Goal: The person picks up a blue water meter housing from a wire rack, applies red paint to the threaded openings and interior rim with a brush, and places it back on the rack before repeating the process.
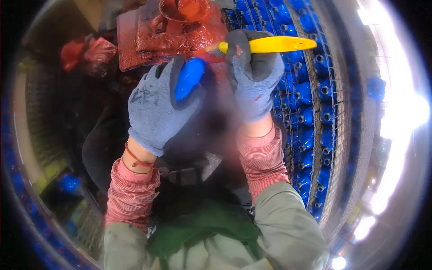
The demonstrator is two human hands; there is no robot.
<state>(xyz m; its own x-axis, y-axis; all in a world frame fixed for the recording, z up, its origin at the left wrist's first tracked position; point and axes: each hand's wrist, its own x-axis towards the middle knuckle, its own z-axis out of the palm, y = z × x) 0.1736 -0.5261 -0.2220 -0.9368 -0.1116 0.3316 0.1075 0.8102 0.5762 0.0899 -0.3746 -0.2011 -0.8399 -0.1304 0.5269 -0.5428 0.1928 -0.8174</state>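
Note:
My left hand [155, 103], in a grey-blue glove with dark palm and fingers, is closed around a glossy blue rounded piece [188, 78]. Its lower part is hidden by the glove. A paintbrush with a yellow handle [283, 44] lies across my right hand [256, 81], gripped between gloved thumb and fingers. Its bristles carry red paint and point left, at the top end of the blue piece. They look close to it or touching; I cannot tell which. Red smears mark the right glove.
Just beyond my hands, a red paint pot [184, 12] stands on a paint-covered board [128, 40]. Crumpled red material [90, 51] lies at the left. Along the right, wire racks [333, 108] hold rows of many blue pieces [306, 117] with metal-rimmed openings.

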